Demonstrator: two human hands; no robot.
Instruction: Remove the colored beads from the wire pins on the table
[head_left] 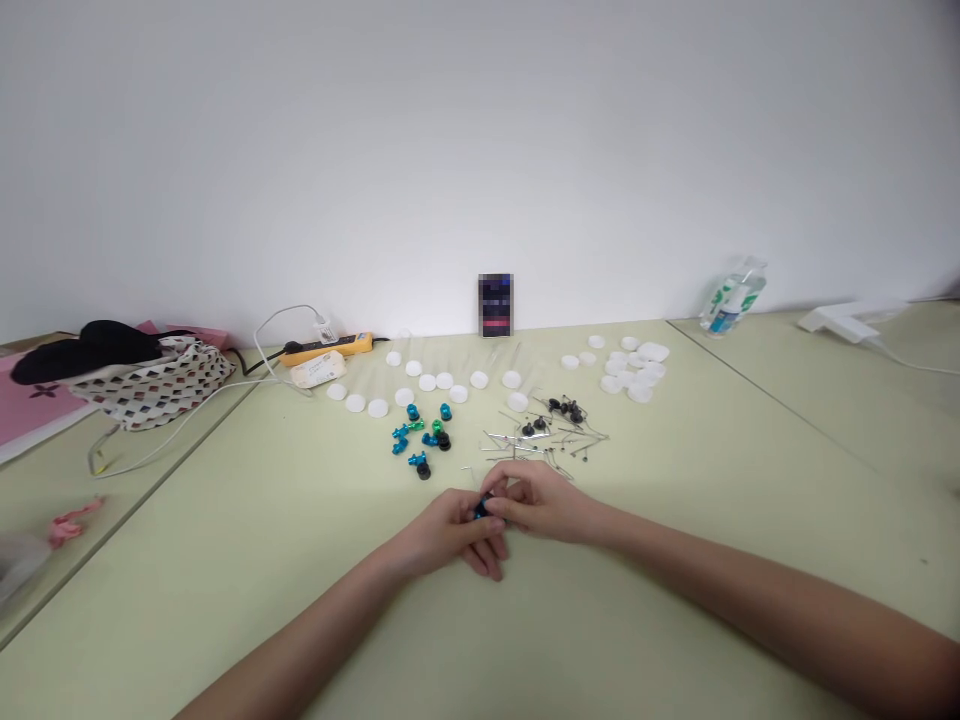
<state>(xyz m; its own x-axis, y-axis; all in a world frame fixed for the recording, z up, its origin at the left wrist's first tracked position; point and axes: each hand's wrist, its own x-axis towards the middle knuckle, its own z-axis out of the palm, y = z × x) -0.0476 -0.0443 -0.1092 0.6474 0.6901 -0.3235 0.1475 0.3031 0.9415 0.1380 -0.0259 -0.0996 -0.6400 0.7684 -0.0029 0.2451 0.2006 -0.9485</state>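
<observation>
Both hands meet over the near middle of the table, closed around a small blue and black fitting (pixel 481 508). My left hand (pixel 459 532) grips it from the left and below, while the thumb and fingers of my right hand (pixel 534 502) pinch its upper side. My fingers cover most of it. Just beyond, to the left, lie several small metallic blue fittings (pixel 417 459), some joined to black round caps (pixel 443 441), with a green fitting (pixel 416 426) among them. Several thin bent metal rods (pixel 517 440) and black knobs (pixel 570 408) lie beyond my right hand.
Clear tubes with white round caps (pixel 378 407) lie in a row at the back. More white caps (pixel 639 391) are grouped at right. A phone (pixel 496 305) leans on the wall. Also there are an orange power strip (pixel 330 348), a white-black basket (pixel 161 390) and a plastic bottle (pixel 733 298).
</observation>
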